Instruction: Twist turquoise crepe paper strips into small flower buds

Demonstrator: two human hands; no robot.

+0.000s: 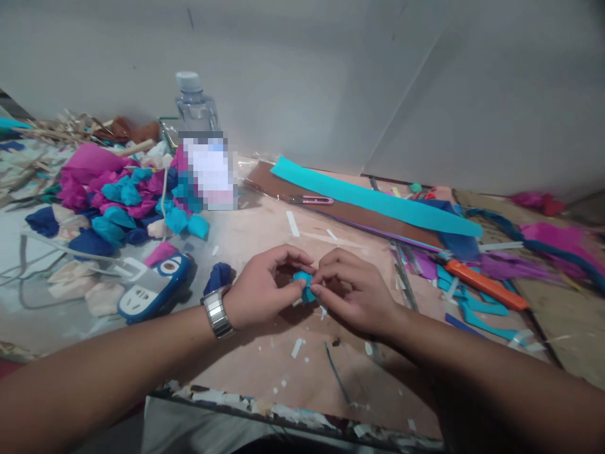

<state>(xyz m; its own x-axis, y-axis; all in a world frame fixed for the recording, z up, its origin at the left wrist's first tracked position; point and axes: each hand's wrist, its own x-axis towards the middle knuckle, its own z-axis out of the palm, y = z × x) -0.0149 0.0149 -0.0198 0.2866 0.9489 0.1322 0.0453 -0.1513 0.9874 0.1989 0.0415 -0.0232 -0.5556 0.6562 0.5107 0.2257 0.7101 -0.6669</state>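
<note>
Between my two hands, above the middle of the table, is a small piece of turquoise crepe paper point(305, 287), gathered and crumpled. My left hand point(265, 284), with a metal watch point(218, 313) at its wrist, pinches it from the left. From the right, my right hand point(357, 287) pinches the same piece with thumb and fingers, the fingertips of both hands nearly touching. A dark blue crumpled paper piece point(218, 277) lies just behind the left wrist. Part of the turquoise piece is hidden by the fingers.
At left lie a heap of crumpled coloured paper point(125, 189) and a blue-white power strip point(154, 287). A plastic bottle point(196, 107) stands behind. Turquoise paper point(373, 195), pink thread snips point(312, 200) and an orange utility knife point(486, 284) lie across the back and right.
</note>
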